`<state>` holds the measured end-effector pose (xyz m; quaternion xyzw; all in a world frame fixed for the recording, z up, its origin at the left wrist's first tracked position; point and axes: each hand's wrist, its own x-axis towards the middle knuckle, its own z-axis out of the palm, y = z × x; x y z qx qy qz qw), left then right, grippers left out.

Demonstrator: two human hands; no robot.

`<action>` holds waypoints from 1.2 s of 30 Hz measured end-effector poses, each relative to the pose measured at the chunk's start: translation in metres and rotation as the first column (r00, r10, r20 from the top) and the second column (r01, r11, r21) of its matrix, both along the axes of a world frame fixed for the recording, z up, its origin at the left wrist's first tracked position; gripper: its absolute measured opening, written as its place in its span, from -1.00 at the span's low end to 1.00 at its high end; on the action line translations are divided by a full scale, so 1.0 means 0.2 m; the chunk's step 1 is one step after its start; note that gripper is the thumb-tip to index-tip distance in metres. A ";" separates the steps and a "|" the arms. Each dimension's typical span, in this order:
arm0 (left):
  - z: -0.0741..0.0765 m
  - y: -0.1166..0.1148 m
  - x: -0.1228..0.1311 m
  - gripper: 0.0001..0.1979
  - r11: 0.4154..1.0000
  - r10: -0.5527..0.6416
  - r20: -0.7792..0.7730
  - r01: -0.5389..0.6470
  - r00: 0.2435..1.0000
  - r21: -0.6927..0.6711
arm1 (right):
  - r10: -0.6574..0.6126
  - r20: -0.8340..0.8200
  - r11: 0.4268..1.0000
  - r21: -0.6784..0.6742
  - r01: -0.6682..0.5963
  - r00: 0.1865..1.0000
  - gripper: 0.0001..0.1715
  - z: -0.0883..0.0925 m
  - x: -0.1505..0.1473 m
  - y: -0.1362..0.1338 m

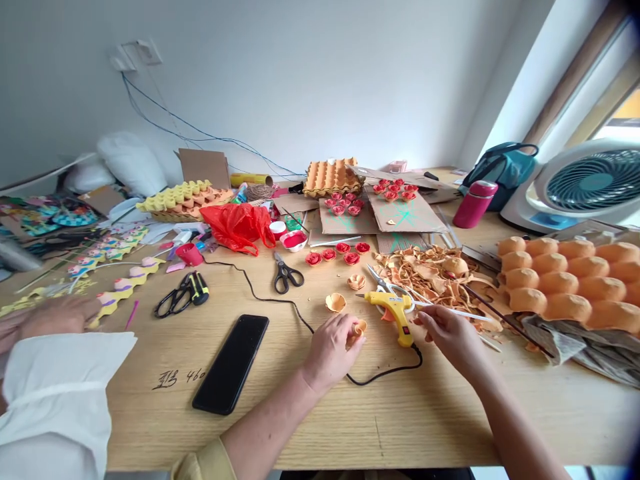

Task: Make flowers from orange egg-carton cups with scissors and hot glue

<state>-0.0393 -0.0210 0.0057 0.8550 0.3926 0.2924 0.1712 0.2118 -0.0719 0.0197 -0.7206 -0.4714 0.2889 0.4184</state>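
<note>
Curled between the fingers of my left hand (334, 350) is a small orange egg-carton cup (359, 328). A yellow glue gun (395, 311) lies on its side with its nozzle to the left, partly over silver scissors (383, 283). A white glue stick (470, 313) runs from its back end. My right hand (450, 337) is closed in a pinch beside the gun's back, along the glue stick; what lies between the fingertips is hidden. Just beyond my left hand sit two orange carton flowers, a nearer one (335, 303) and a smaller one (357, 282).
Carton scraps (425, 267) and an orange egg tray (570, 280) fill the right. A phone (231, 363) lies left of my arm, near black scissors (287, 272). Red flowers (343, 204) stand on cardboard behind. Another person's sleeve (65, 373) reaches in at left. The gun's cord (380, 380) loops nearby.
</note>
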 end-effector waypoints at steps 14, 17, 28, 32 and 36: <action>-0.01 0.01 -0.02 -0.74 0.999 -0.012 -0.066 0.014 0.998 0.034 | -0.311 0.892 0.938 0.233 0.257 0.327 -0.42 0.10 0.65 -0.21; -0.01 0.01 -0.01 -0.75 1.000 -0.013 -0.089 0.015 0.996 0.023 | -0.201 0.956 0.960 0.148 0.239 0.216 -0.39 0.07 0.73 -0.20; 0.01 -0.01 0.01 -0.66 1.000 -0.009 -0.101 0.010 0.995 0.008 | -0.160 0.967 0.941 0.089 0.325 0.199 -0.58 0.09 0.70 -0.14; 0.01 -0.01 0.02 -0.75 1.000 -0.003 -0.113 0.003 0.994 -0.001 | -0.156 0.969 0.932 0.080 0.354 0.191 -0.53 0.09 0.71 -0.13; 0.00 0.00 0.02 -0.76 1.000 0.008 -0.103 -0.007 0.995 0.009 | -0.155 0.973 0.927 0.082 0.366 0.173 -0.55 0.08 0.71 -0.12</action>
